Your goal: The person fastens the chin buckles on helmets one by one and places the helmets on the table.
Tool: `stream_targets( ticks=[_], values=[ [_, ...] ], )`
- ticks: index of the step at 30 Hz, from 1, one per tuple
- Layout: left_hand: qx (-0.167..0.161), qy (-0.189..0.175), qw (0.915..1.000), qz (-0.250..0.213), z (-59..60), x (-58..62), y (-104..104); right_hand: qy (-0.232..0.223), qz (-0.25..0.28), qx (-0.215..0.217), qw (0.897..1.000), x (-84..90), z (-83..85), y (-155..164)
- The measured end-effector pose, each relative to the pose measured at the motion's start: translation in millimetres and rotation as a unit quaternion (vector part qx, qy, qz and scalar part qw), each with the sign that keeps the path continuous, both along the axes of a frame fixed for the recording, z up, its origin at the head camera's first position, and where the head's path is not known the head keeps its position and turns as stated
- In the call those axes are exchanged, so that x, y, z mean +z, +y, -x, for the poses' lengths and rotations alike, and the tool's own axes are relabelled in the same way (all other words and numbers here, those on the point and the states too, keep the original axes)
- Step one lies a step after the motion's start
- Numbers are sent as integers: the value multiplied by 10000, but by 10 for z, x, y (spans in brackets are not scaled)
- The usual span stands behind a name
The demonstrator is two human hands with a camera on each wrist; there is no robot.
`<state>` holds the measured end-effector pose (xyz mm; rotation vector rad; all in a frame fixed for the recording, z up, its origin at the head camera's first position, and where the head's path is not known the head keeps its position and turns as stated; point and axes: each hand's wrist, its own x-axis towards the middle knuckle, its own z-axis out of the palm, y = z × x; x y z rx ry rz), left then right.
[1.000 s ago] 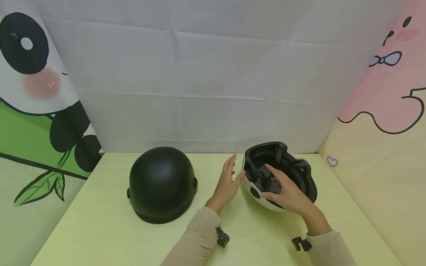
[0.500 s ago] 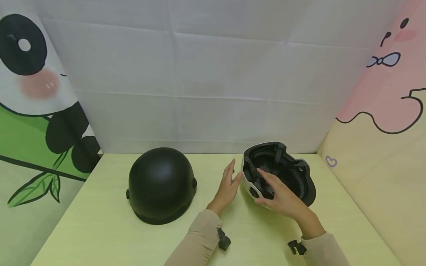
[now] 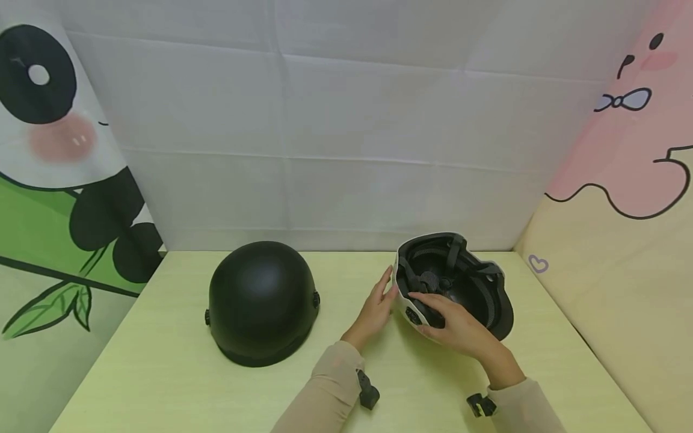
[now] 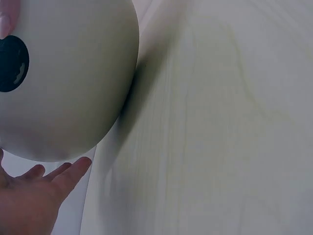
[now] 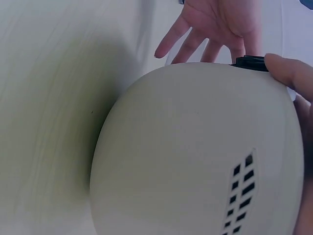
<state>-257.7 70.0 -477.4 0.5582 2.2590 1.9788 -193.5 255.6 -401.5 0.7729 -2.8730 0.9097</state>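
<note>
I am watching both hands closing in on the white helmet [image 3: 452, 288], which is lying upturned at the right of centre in the head view, its dark padding and straps facing up. A second ago my right hand [image 3: 457, 325] was reaching deep into the shell among the straps; now it is drawing back to the near rim, fingers curling over the edge beside the black side knob [image 3: 414, 315], thumb outside on the white shell. In the right wrist view its thumb is resting at the upper right, touching that knob, so I am reading this hand as gripping the rim, narrow rather than spread.

My left hand [image 3: 376, 310] is moving in too. It was hovering apart from the shell with fingers raised; now its straight fingers are pressing against the helmet's left wall, palm flat and spread wide, holding nothing. The left wrist view is showing the pale shell filling the upper left, with fingertips [image 4: 68, 172] just beneath it at the lower left.

To me this is meaning the fiddling inside the shell is finishing and the hands are settling to steady or lift the helmet from both sides.

The black helmet [image 3: 262, 300] is sitting dome-up at the left of centre on the pale green table [image 3: 162, 373], well apart from both hands and untouched.
</note>
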Motion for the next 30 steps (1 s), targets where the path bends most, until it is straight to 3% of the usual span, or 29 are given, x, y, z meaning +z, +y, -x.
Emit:
stream_targets(
  ticks=[4, 10, 23, 30],
  values=[
    [-249, -445, 9976, -470, 3, 0, 43, 144, 155, 139, 9997, -18, 9, 27],
    [-181, -717, 9947, -710, -10, 27, 112, 276, 351, 75, 9990, -49, -4, 59],
    [252, -484, 9982, -233, -80, 254, 133, 316, 858, -244, 9955, -33, -37, 86],
    [588, 105, 9966, 561, -107, 407, 111, 234, 1155, -282, 9926, 18, -45, 77]
  ],
)
